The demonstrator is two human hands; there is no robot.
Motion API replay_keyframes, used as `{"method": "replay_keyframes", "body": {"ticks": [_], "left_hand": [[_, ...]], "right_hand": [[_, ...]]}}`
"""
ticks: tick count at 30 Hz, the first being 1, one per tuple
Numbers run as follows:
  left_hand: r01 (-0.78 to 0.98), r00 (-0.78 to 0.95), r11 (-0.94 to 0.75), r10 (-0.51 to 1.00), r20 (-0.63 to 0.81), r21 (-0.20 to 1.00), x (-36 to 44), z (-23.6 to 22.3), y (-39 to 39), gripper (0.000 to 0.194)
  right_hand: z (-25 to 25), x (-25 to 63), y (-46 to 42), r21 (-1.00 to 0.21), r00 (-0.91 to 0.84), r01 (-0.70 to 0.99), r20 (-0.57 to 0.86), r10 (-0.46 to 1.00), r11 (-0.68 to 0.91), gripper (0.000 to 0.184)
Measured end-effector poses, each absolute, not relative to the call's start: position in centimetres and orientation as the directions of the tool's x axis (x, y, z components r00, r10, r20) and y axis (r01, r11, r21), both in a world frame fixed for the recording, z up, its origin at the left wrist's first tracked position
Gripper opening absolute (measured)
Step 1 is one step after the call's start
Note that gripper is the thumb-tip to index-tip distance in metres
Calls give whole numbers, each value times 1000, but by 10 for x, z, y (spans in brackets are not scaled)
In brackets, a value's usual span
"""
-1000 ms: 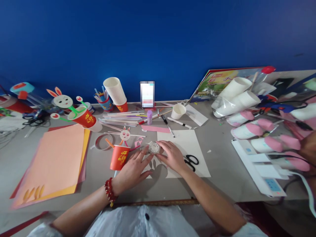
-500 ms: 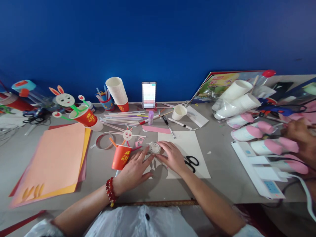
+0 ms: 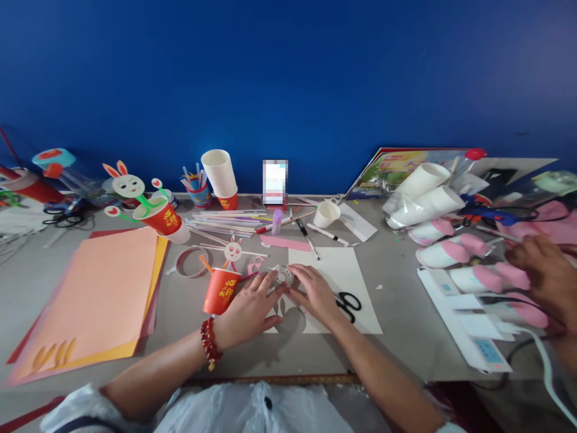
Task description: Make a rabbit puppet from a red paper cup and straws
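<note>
My left hand point(image 3: 249, 307) and my right hand point(image 3: 314, 290) rest on a white paper sheet point(image 3: 349, 282) on the grey table point(image 3: 180, 337). Their fingertips meet on a small round white paper disc point(image 3: 283, 275), pressing it from both sides. The fingers of both hands are stretched out and fairly flat. A red paper cup point(image 3: 220, 290) with a paper rabbit face point(image 3: 233, 249) on a straw stands just left of my left hand. Black scissors point(image 3: 348, 302) lie on the sheet right of my right hand. A red bead bracelet point(image 3: 210, 344) is on my left wrist.
Orange and yellow paper sheets point(image 3: 103, 294) lie at left. Straws point(image 3: 225, 219), pens, a glue stick point(image 3: 276, 220), stacked white cups point(image 3: 220, 174) and a phone point(image 3: 274, 180) line the back. Pink-and-white cups point(image 3: 451, 249) crowd the right, where another person's hand point(image 3: 541, 276) reaches in.
The view tilted slightly, so the table sits lower in frame. My hands stay on the disc, fingers closing over it a little more. The other person's hand at right moved further inward.
</note>
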State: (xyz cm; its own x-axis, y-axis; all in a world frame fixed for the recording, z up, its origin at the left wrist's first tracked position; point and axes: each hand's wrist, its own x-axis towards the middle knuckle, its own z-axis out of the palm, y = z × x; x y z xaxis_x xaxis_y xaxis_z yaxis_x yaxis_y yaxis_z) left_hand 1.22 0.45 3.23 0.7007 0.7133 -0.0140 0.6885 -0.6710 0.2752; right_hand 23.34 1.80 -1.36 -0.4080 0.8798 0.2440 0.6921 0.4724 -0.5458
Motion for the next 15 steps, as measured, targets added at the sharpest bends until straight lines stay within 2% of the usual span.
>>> {"method": "replay_keyframes", "body": {"ticks": [10, 15], "left_hand": [[632, 769, -761, 639, 6, 148, 7, 23, 10, 77], [601, 794, -790, 607, 22, 120, 6, 21, 12, 83]], "right_hand": [[-13, 231, 16, -527, -406, 714, 226, 886, 461, 48], [11, 244, 27, -550, -442, 711, 135, 887, 438, 47]]}}
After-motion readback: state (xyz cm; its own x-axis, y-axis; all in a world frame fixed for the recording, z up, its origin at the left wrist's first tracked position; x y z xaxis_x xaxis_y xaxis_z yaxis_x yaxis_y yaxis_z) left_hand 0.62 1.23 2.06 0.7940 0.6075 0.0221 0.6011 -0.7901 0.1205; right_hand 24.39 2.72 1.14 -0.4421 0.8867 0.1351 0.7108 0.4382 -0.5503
